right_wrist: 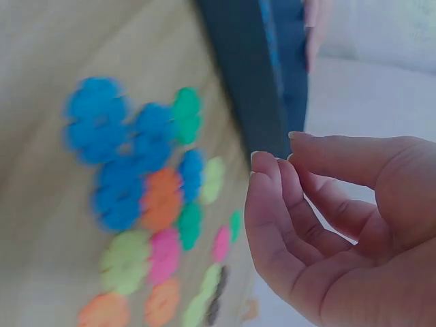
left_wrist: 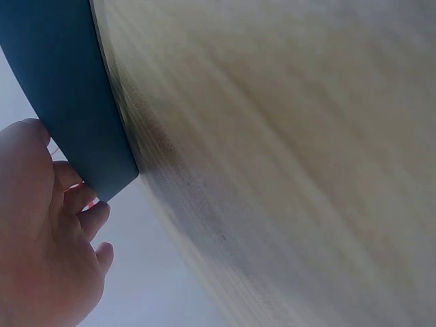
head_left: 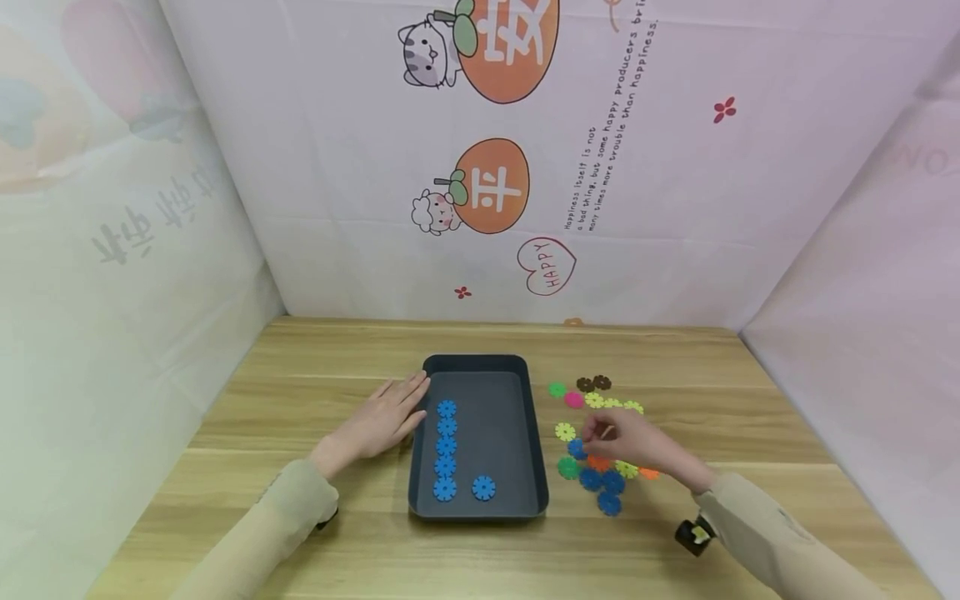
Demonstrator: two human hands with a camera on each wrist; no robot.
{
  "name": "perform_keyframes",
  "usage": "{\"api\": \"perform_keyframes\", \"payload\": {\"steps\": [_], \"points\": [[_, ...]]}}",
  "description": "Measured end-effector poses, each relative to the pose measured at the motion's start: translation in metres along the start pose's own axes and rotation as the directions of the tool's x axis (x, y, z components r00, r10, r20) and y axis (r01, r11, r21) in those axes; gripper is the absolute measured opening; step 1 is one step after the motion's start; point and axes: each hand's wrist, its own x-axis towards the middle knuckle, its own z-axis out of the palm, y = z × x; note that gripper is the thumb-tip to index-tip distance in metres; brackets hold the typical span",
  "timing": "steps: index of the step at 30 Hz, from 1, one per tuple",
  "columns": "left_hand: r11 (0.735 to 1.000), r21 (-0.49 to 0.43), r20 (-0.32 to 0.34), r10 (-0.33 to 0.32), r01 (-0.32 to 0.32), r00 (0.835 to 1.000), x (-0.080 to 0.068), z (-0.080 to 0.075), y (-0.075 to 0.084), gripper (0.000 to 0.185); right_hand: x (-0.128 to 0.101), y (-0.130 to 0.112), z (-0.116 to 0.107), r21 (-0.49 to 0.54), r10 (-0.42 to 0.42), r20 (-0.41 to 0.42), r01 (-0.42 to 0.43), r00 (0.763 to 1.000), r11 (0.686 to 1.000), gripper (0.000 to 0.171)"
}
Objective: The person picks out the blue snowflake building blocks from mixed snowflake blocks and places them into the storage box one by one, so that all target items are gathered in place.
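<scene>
Blue snowflake discs (head_left: 446,466): flat, round, slotted rims; five form a column along the left of the dark grey tray (head_left: 491,433), sixth sits beside the bottom one; multicolour discs (head_left: 568,467) lie on wood-grain table (head_left: 360,533), right of tray; right hand (head_left: 630,437) hovers there, fingers loosely bent, gripping nothing; left hand (head_left: 382,417) touches tray's left wall, ungripped.

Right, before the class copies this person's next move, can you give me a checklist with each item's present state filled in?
1. Left hand touching the tray: ok, at its left side.
2. Five blue pieces in one column inside: ok.
3. Sixth blue piece inside, apart from that column: ok.
4. Loose blue pieces sorted from other colours: not ok, mixed in.
5. Right hand holding a piece: not ok, none shows in its grip.
6. Right hand touching a loose piece: cannot tell.
</scene>
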Motion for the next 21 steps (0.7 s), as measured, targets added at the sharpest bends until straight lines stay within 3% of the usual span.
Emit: {"api": "perform_keyframes", "payload": {"steps": [7, 15, 21], "points": [[1.000, -0.004, -0.021, 0.015, -0.015, 1.000, 0.000, 0.000, -0.001, 0.060, -0.024, 0.025, 0.003, -0.091, -0.046, -0.034, 0.043, 0.998, 0.995, 0.009], [1.000, 0.002, -0.047, 0.025, -0.025, 0.999, -0.001, 0.002, -0.001, 0.058, -0.034, 0.041, 0.012, -0.121, 0.073, -0.024, -0.075, 0.997, 0.990, 0.015], [1.000, 0.004, -0.032, 0.016, -0.015, 0.999, 0.000, 0.001, -0.001, 0.060, -0.034, 0.044, 0.015, -0.124, 0.083, -0.036, -0.087, 0.996, 0.988, 0.022]]}}
